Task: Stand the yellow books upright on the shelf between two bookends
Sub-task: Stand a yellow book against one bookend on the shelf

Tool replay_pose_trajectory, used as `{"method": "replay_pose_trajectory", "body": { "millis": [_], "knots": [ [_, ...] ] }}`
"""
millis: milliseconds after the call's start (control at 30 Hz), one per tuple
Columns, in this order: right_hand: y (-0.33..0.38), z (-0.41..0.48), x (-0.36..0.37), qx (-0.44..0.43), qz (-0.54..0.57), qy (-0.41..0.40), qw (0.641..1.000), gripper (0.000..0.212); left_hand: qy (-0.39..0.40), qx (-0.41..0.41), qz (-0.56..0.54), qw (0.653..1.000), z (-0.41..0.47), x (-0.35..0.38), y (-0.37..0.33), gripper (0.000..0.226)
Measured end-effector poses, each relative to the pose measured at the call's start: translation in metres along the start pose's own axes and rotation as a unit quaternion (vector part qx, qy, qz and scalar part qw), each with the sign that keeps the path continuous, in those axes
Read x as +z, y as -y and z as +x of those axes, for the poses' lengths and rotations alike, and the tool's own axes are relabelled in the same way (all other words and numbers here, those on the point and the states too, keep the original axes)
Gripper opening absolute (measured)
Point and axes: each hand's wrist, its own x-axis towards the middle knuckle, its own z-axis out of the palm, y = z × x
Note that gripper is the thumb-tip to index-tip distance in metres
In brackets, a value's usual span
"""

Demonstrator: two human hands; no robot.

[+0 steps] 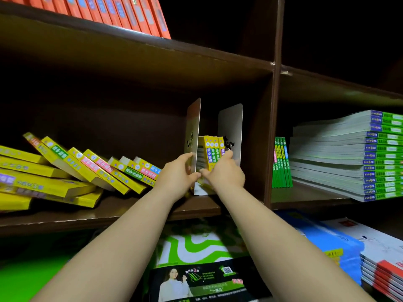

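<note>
Three yellow books [211, 152] stand upright between two metal bookends at the right end of the brown shelf [109, 212]. My left hand [177, 175] grips the lower edge of the left bookend [193, 125]. Fingers of my right hand [225, 172] rest on the standing books, in front of the right bookend [231, 125]. Several more yellow books [91, 168] lean in a slanted row to the left. Others lie flat in a stack [32, 177] at the far left.
A vertical divider [269, 138] closes the compartment just right of the bookends. Beyond it stand green books [281, 164] and a tall flat stack [349, 158]. Orange books [113, 12] fill the shelf above. Magazines and book piles [327, 243] lie below.
</note>
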Motion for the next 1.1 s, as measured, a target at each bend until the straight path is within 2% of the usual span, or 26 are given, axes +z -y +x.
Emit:
{"method": "replay_pose_trajectory", "body": {
  "millis": [133,267,400,600,667,767,933,1100],
  "knots": [
    [0.003,0.008,-0.002,0.020,0.018,-0.011,1.000,0.073,-0.014,0.004,0.025,1.000,-0.001,0.001,-0.001,0.056],
    [0.003,0.010,0.004,0.014,0.012,-0.026,0.999,0.082,-0.029,-0.006,0.114,0.993,0.001,-0.002,-0.004,0.055],
    [0.001,0.012,0.007,0.014,-0.003,-0.039,0.999,0.080,-0.028,-0.018,0.200,0.979,0.002,-0.001,-0.008,0.049],
    [0.000,0.014,0.008,0.006,0.001,-0.041,0.999,0.080,-0.057,-0.032,0.240,0.968,0.001,0.001,-0.007,0.037],
    [-0.002,0.014,0.008,0.005,0.007,-0.038,0.999,0.080,-0.065,-0.039,0.273,0.959,0.003,-0.004,-0.005,0.042],
    [-0.003,0.014,0.009,0.000,0.012,-0.037,0.999,0.081,-0.059,-0.049,0.272,0.959,0.013,-0.006,-0.004,0.065],
    [-0.006,0.017,0.011,-0.005,0.010,-0.033,0.999,0.077,-0.058,-0.047,0.252,0.965,0.022,0.003,-0.007,0.050],
    [-0.004,0.019,0.010,-0.004,0.025,-0.024,0.999,0.078,-0.109,-0.026,0.272,0.956,0.015,0.011,-0.007,0.057]
  ]
}}
